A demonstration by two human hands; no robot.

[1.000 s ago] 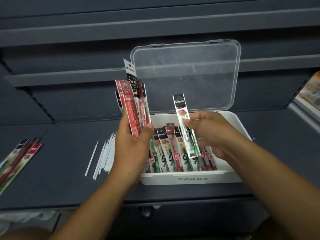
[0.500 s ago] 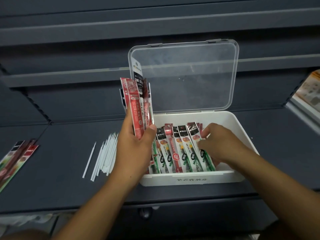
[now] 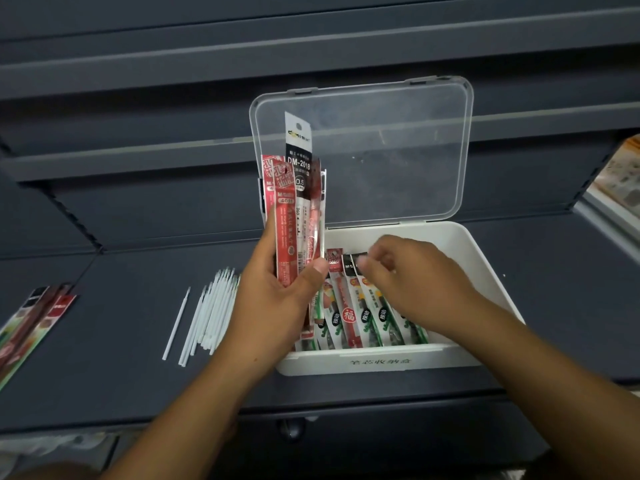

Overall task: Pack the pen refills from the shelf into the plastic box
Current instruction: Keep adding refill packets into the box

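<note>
A: Where do we locate the pen refills?

B: We find them in three places. A bundle of long flat refill packets (image 3: 298,202), red, black and white, stands upright in the left hand (image 3: 277,306). The fingers and thumb wrap round its lower half, at the left end of the box. A row of green-and-white and red refill packets (image 3: 353,317) lies side by side inside the white rectangular plastic box (image 3: 381,362), tops toward the far wall. A loose bunch of thin white refill tubes (image 3: 207,317) lies on the dark grey shelf (image 3: 104,375), left of the box, with one tube slightly apart on its left.

A: What do we record for the right hand?

B: The right hand (image 3: 415,282) is over the box, fingers curled, fingertips at the tops of the packed row. We cannot tell whether it pinches a packet or only touches one.

A: And the lid?

B: The clear hinged lid (image 3: 363,150) stands open, upright at the far edge. More flat printed packets (image 3: 31,327) lie at the shelf's left edge.
</note>
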